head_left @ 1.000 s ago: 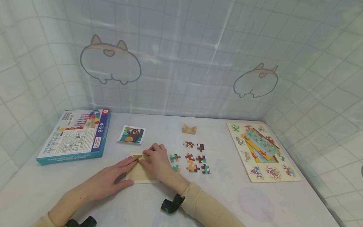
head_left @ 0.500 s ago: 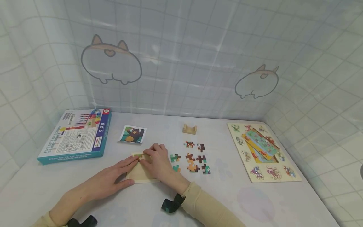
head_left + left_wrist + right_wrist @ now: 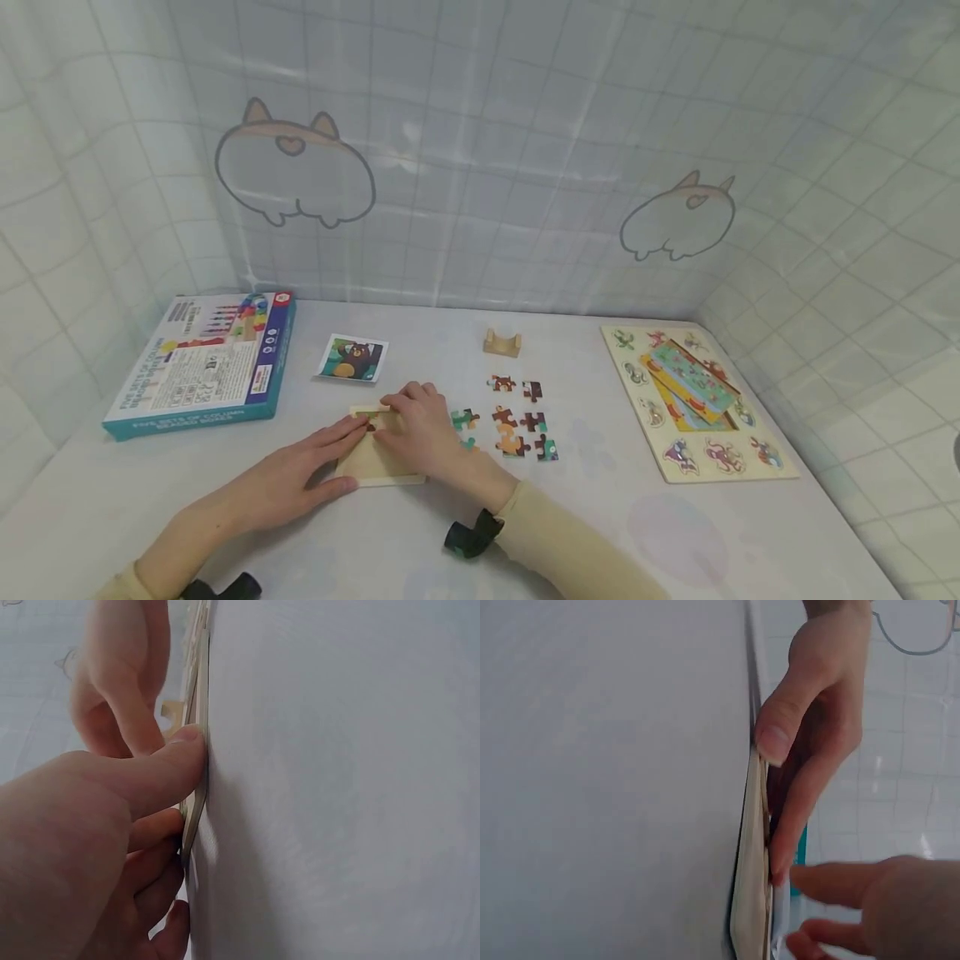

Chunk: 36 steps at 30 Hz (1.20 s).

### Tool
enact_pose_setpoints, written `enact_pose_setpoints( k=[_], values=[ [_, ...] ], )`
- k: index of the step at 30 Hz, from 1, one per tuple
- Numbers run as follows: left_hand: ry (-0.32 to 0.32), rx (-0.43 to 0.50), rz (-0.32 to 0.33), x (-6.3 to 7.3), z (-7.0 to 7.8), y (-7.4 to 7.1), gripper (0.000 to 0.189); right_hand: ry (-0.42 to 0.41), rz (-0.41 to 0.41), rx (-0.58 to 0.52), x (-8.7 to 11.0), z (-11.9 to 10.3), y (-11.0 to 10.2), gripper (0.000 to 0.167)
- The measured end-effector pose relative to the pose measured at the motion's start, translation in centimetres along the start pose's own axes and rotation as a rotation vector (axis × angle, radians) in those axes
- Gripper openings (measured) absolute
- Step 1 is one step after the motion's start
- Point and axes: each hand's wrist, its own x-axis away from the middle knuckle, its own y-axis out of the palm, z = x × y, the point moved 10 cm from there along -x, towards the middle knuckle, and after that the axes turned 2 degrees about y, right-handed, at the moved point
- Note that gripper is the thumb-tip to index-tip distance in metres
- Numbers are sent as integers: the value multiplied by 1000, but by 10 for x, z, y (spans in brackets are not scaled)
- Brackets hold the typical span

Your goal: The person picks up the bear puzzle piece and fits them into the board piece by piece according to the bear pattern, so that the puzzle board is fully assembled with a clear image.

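Note:
A shallow wooden puzzle tray lies flat on the table before the person, with green and brown jigsaw pieces along its far side. My left hand rests across the tray's left edge. Its long fingers lie nearly straight over the pieces, and its thumb touches the near left corner. From the right, my right hand reaches over the tray, fingertips at the far edge and thumb near the pieces. Both hands cover part of the tray and of the pieces in it.
Several loose jigsaw pieces lie right of the tray, partly behind the right hand. Further back are a bear picture card and a small wooden stand. A boxed toy lies left, an animal puzzle board right.
The right hand and forearm have shifted slightly to the right, and its thumb has moved a little away from the left fingertips, showing more of the pieces. The left hand stays on the tray.

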Motion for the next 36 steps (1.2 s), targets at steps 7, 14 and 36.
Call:
enact_pose_setpoints(
  k=[7, 14, 36],
  values=[
    [25, -3, -8, -2, 5, -1, 79, -6, 14, -165, 13, 19, -24, 37],
    [25, -8, 6, -1, 4, -1, 77, -7, 50, -214, 25, 41, -41, 33],
    [6, 6, 24, 2, 2, -2, 76, 16, 60, -197, 31, 93, -64, 38]
  ],
)
